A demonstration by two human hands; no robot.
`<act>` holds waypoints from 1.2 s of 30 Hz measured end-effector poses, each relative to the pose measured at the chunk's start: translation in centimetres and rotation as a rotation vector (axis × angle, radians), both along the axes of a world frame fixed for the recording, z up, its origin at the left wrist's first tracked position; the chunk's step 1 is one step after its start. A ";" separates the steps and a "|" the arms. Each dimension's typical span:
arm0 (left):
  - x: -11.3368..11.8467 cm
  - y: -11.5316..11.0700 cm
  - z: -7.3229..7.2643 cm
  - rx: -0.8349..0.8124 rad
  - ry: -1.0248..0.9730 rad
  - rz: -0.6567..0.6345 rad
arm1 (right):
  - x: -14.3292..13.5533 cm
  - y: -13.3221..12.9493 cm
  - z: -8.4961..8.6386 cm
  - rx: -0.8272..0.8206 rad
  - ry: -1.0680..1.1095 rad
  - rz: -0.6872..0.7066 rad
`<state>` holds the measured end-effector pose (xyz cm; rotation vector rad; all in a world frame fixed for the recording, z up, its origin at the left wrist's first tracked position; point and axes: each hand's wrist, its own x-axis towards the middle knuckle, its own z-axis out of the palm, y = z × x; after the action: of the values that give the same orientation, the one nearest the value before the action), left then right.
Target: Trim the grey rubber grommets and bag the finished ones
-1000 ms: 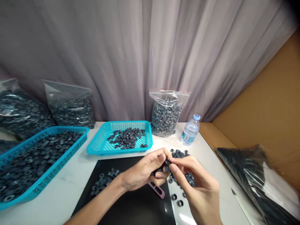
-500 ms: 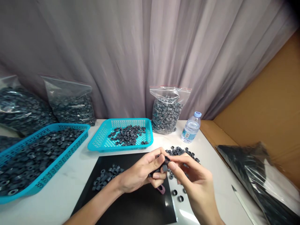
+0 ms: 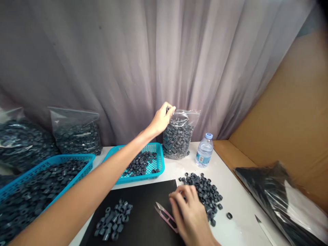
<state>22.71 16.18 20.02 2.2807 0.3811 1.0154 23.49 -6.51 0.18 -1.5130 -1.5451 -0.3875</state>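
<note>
My left hand is raised over the standing bag of grey parts, its fingers closed round a small dark ring-shaped part. Low at the mat's right edge, my right hand is blurred, with its fingers curled; whether they hold anything is hidden. Beside it lie pink-handled thread snips on the black mat. A pile of dark parts rests on the mat's left. More loose dark rings are heaped on the white table, right of the mat.
Behind the mat is a blue basket of dark parts, partly covered by my left forearm. A larger blue basket, filled bags, a water bottle, a pointed tool and a black plastic bag surround the work area.
My hands have separated. The left rose up and back to the standing bag; the right moved down, uncovering the snips and the ring heap. The camera view has tilted upward.
</note>
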 end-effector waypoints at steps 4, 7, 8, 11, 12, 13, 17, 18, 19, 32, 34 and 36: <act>4.8 3.8 4.2 0.290 0.174 -0.014 | -2.0 0.9 -2.1 0.031 -0.207 -0.020; 7.1 4.9 4.8 0.423 0.379 -0.058 | -2.6 1.2 -2.8 0.114 -0.280 -0.064; 7.7 5.1 4.7 0.452 0.444 -0.072 | -2.6 1.3 -2.9 0.147 -0.304 -0.079; 8.8 5.9 4.1 0.505 0.622 -0.125 | -2.7 1.5 -3.0 0.249 -0.352 -0.119; 9.1 6.2 4.0 0.515 0.671 -0.144 | -2.8 1.7 -3.1 0.276 -0.351 -0.126; 9.2 6.5 4.0 0.525 0.712 -0.164 | -2.9 1.8 -3.1 0.300 -0.343 -0.127; 9.3 7.0 4.2 0.565 0.775 -0.225 | -3.4 2.6 -3.5 0.377 -0.299 -0.124; 9.2 7.0 4.3 0.572 0.772 -0.231 | -3.6 2.8 -3.6 0.395 -0.300 -0.132; 9.0 6.9 4.4 0.577 0.764 -0.232 | -3.8 2.9 -3.9 0.410 -0.302 -0.144; 0.4 1.5 4.7 0.590 0.362 -0.032 | -1.9 -0.3 -2.2 0.056 -0.362 0.020; -4.6 -1.6 2.7 0.569 0.293 -0.037 | -1.8 -1.0 -1.8 -0.068 -0.274 0.081; -10.7 -4.9 -0.8 0.473 0.298 -0.028 | -2.0 -1.6 -1.5 -0.165 -0.144 0.157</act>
<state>11.99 11.29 19.26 2.8694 0.2437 0.8132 21.54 -8.07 -1.37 -1.5017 -1.8342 -0.2890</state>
